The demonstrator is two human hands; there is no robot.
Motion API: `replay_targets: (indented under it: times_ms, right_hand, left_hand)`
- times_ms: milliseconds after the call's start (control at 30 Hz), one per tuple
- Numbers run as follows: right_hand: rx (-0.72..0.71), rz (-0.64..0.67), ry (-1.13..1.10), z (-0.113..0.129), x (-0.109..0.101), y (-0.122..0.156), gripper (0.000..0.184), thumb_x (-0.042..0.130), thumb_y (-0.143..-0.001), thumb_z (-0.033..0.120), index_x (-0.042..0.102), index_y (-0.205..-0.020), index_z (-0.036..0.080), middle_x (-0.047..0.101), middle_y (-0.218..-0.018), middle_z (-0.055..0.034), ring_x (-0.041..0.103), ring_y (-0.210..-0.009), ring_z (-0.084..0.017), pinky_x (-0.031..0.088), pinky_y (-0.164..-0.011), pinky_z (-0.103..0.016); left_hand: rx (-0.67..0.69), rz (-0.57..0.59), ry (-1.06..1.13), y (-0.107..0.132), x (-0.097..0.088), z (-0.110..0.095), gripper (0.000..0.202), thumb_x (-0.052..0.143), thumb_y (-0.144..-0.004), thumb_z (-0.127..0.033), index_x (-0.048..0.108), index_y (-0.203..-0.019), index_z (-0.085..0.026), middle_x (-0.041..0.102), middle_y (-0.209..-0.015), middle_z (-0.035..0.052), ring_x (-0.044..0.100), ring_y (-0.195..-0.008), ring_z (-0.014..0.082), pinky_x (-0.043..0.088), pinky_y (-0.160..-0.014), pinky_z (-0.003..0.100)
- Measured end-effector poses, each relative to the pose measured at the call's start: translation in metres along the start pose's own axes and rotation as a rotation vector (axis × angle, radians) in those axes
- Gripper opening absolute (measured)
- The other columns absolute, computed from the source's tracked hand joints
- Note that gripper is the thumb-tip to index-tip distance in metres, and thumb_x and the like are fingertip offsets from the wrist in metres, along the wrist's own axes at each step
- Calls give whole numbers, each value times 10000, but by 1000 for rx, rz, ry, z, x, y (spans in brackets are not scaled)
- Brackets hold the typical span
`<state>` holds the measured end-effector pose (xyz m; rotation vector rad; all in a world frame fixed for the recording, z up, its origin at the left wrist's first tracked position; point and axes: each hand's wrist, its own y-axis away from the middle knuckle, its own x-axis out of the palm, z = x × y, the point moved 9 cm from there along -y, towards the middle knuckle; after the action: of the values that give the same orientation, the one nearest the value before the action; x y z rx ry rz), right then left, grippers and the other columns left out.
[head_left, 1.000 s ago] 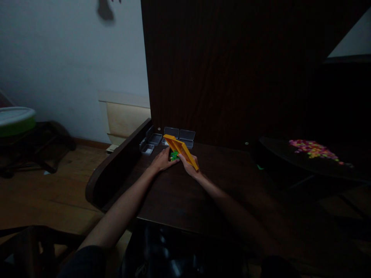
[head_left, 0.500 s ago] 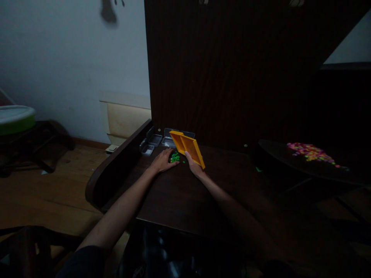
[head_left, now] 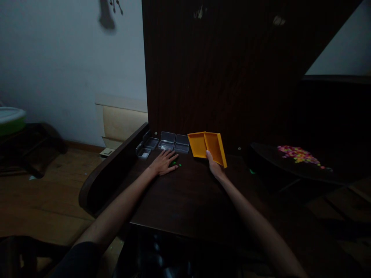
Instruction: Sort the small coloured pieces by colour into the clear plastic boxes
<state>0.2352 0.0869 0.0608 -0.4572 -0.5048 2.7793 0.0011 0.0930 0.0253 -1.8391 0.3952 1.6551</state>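
My left hand (head_left: 164, 163) lies palm down on the dark table (head_left: 179, 200), its fingers spread. Beneath and beside its fingers a few small green pieces (head_left: 174, 162) show; the hand hides any others. Gripped at its lower edge by my right hand (head_left: 213, 164), a yellow divided tray (head_left: 198, 146) is held tilted above the table, its two hollow compartments facing me. Behind my left hand stand small clear plastic boxes with raised lids, among them a clear box (head_left: 181, 148) near the tray and another clear box (head_left: 143, 153) at the left.
A pile of pink, yellow and orange pieces (head_left: 300, 154) lies on a dark surface to the right. The table has a raised wooden side (head_left: 113, 168) on the left and a tall dark panel (head_left: 203, 77) behind. A green tub (head_left: 11, 121) stands far left.
My right hand has carried the yellow tray to the right, away from my left hand, and turned it more toward me. My left hand now covers most of the green pieces, fingers spread.
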Motion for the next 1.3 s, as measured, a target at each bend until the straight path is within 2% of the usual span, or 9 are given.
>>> replay_targets:
  times_ms: [100, 200, 267, 367, 467, 700, 867, 1100, 1300]
  right_hand:
    - [-81, -58, 74, 5, -25, -8, 437, 519, -816, 539, 661, -947, 147, 692, -937, -99, 630, -931, -259, 515, -800, -339]
    - [-310, -17, 121, 21, -38, -15, 406, 536, -794, 483, 660, -986, 147, 669, -987, -99, 613, -944, -255, 488, -823, -349]
    - [-351, -11, 131, 21, -45, -22, 408, 587, -740, 436, 648, -1017, 142, 666, -982, -97, 611, -930, -248, 479, -815, -340]
    - [-257, -3, 77, 5, -52, -35, 406, 638, -652, 355, 624, -999, 146, 672, -896, -71, 620, -811, -212, 485, -728, -315]
    - [-134, 36, 68, -16, -52, -47, 283, 646, -591, 296, 621, -839, 163, 653, -744, -27, 591, -688, -182, 471, -645, -295]
    - [-3, 196, 12, -50, -34, -61, 172, 673, -571, 280, 636, -695, 167, 667, -712, -21, 601, -720, -190, 481, -679, -308]
    - [88, 240, -40, -74, -19, -72, 262, 730, -589, 373, 654, -719, 158, 696, -729, -44, 633, -723, -201, 514, -704, -336]
    - [197, 257, -67, -99, -3, -83, 350, 745, -624, 421, 677, -810, 133, 722, -798, -91, 669, -710, -221, 544, -680, -347]
    - [209, 261, -11, -103, 4, -85, 327, 737, -636, 423, 691, -765, 127, 725, -762, -76, 675, -704, -232, 551, -651, -343]
  left_hand:
    - [49, 51, 15, -4, 6, -3, 596, 267, -921, -544, 364, -1412, -220, 357, -1487, 95, 241, -1407, 269, 176, -1136, 464]
    - [61, 80, 37, -6, 8, -3, 577, 230, -943, -502, 380, -1403, -187, 358, -1483, 112, 267, -1399, 255, 170, -1140, 458]
    - [63, 68, 54, -5, 7, -3, 576, 224, -948, -486, 415, -1379, -154, 392, -1462, 124, 310, -1379, 251, 181, -1142, 447]
    - [53, 17, 55, -1, -1, -3, 578, 264, -940, -491, 457, -1343, -124, 497, -1373, 143, 416, -1307, 258, 235, -1130, 428]
    - [58, -24, 55, 1, -7, -5, 546, 311, -930, -485, 471, -1333, -154, 560, -1287, 131, 487, -1226, 254, 319, -1088, 416]
    - [196, 0, 109, 1, -5, -22, 471, 315, -948, -424, 439, -1365, -243, 487, -1395, 76, 415, -1307, 238, 279, -1115, 461]
    - [242, 28, 111, 1, -3, -31, 429, 317, -954, -397, 496, -1320, -263, 490, -1398, 61, 425, -1311, 219, 298, -1109, 457]
    - [177, -103, 142, 1, -4, -22, 349, 401, -926, -368, 670, -1084, -212, 636, -1214, 75, 580, -1138, 202, 401, -1057, 408]
    - [77, -170, 151, 0, -11, -11, 312, 457, -886, -372, 677, -1024, -199, 582, -1281, 83, 520, -1205, 225, 350, -1100, 417]
